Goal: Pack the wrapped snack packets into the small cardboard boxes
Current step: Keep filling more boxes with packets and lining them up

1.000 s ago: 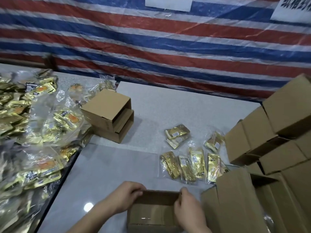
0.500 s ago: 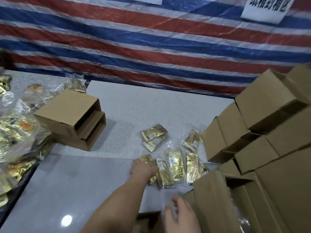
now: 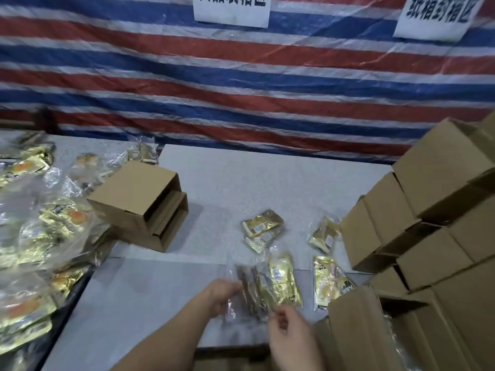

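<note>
Behind everything, I see a red, white and blue striped tarpaulin [image 3: 241, 84] filling the twelve o'clock half of my feed, with two white paper signs [image 3: 231, 9] pinned along its top edge. Below it lies the grey table [image 3: 267, 183]. At three o'clock a stack of small cardboard boxes [image 3: 428, 210] climbs the edge of view, open ends turned toward the table, and a larger open carton [image 3: 375, 330] sits at about five o'clock, just beside the right hand. At nine o'clock a heap of gold snack packets in clear wrap [image 3: 40, 236] spreads over the table's left side. Next to that heap, around ten o'clock from the hands, two small boxes on their sides [image 3: 142, 207] are stacked, openings facing right.

Closer to centre, loose packets lie on the table: a pair [image 3: 263, 228] at twelve o'clock of the hands, and two more [image 3: 325, 234] toward two o'clock, near the box stack.

Near six o'clock, the left hand [image 3: 222, 295] grasps a blurred bundle of packets [image 3: 265, 287] by its left edge. The right hand [image 3: 292, 336] reaches up to the bundle's lower edge with fingers curled; I cannot tell whether it grips.
</note>
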Action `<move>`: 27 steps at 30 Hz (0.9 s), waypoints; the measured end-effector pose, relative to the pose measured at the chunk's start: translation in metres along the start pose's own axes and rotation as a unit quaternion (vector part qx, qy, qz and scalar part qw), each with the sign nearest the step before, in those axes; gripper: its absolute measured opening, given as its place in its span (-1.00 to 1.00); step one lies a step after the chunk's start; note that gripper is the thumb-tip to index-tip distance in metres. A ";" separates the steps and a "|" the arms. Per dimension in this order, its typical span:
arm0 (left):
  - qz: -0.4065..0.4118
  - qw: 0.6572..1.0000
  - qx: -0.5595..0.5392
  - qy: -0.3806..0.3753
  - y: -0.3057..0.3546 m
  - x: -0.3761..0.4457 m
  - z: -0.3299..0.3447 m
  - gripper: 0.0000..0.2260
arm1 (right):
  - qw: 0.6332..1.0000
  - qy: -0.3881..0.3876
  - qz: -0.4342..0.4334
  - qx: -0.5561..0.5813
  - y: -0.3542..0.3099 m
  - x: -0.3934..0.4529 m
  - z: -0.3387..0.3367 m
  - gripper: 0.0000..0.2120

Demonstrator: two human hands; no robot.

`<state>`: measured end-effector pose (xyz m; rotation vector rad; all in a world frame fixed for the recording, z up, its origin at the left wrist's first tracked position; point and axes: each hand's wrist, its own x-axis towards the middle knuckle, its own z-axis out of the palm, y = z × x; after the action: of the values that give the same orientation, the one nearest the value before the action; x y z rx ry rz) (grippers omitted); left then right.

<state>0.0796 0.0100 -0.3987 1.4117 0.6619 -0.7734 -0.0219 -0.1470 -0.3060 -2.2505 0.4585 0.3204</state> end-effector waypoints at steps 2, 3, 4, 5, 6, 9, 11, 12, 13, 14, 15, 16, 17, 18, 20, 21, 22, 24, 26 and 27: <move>0.028 0.999 0.015 0.010 -0.003 -0.016 -0.018 -0.74 | 1.000 -0.022 -0.008 0.009 -0.008 0.008 0.008 -0.97; 0.042 0.999 0.018 0.015 -0.004 -0.026 -0.025 -0.74 | 0.999 -0.028 -0.014 0.016 -0.013 0.011 0.013 -0.97; 0.056 0.998 0.015 0.019 -0.004 -0.036 -0.033 -0.77 | 0.999 -0.033 -0.022 0.022 -0.019 0.013 0.017 -0.95; 0.068 0.997 0.005 0.020 -0.004 -0.046 -0.040 -0.80 | 0.998 -0.035 -0.035 0.026 -0.023 0.014 0.022 -0.93; 0.081 0.996 -0.009 0.021 -0.003 -0.055 -0.047 -0.82 | 0.998 -0.037 -0.047 0.026 -0.027 0.016 0.027 -0.93; 0.121 0.990 -0.069 0.008 0.006 -0.085 -0.064 -0.87 | 0.996 -0.051 -0.060 0.043 -0.039 0.020 0.041 -0.96; 0.135 0.984 -0.117 -0.003 0.012 -0.103 -0.071 -0.89 | 0.993 -0.066 -0.041 0.088 -0.045 0.022 0.048 -0.77; 0.143 0.980 -0.138 -0.009 0.015 -0.112 -0.073 -0.91 | 0.988 -0.081 -0.021 0.127 -0.048 0.022 0.049 -0.59; 0.153 0.976 -0.156 -0.020 0.018 -0.122 -0.074 -0.94 | 0.980 -0.100 0.001 0.172 -0.053 0.022 0.050 -0.42; 0.164 0.971 -0.169 -0.038 0.022 -0.131 -0.073 -0.96 | 0.967 -0.127 0.019 0.222 -0.058 0.022 0.049 -0.29; 0.173 0.967 -0.178 -0.060 0.026 -0.141 -0.071 -0.98 | 0.948 -0.155 0.030 0.276 -0.064 0.023 0.047 -0.21; 0.180 0.963 -0.181 -0.084 0.030 -0.147 -0.068 -0.94 | 0.927 -0.180 0.033 0.328 -0.068 0.025 0.046 -0.18; 0.189 0.960 -0.178 -0.102 0.033 -0.154 -0.063 -0.89 | 0.908 -0.198 0.024 0.368 -0.070 0.026 0.044 -0.19; 0.200 0.958 -0.173 -0.110 0.035 -0.158 -0.058 -0.86 | 0.896 -0.209 0.008 0.391 -0.073 0.026 0.041 -0.22; 0.234 0.957 -0.144 -0.090 0.039 -0.166 -0.047 -0.83 | 0.887 -0.210 -0.018 0.412 -0.078 0.023 0.035 -0.29; 0.258 0.958 -0.109 -0.065 0.040 -0.168 -0.040 -0.80 | 0.881 -0.210 -0.017 0.425 -0.079 0.020 0.032 -0.30; 0.284 0.956 -0.062 -0.031 0.041 -0.169 -0.033 -0.76 | 0.870 -0.215 -0.005 0.444 -0.079 0.017 0.028 -0.32; 0.327 0.943 0.021 0.057 0.040 -0.167 -0.020 -0.72 | 0.827 -0.240 0.035 0.507 -0.073 0.015 0.020 -0.38; 0.366 0.916 0.097 0.133 0.037 -0.162 -0.009 -0.76 | 0.781 -0.260 0.071 0.563 -0.066 0.015 0.011 -0.44; 0.383 0.898 0.149 0.156 0.034 -0.158 -0.004 -0.75 | 0.769 -0.262 0.087 0.576 -0.063 0.014 0.006 -0.45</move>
<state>0.0125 0.0267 -0.2526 1.9167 0.1712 -0.0111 0.0170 -0.1064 -0.2732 -0.8517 0.3883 0.5479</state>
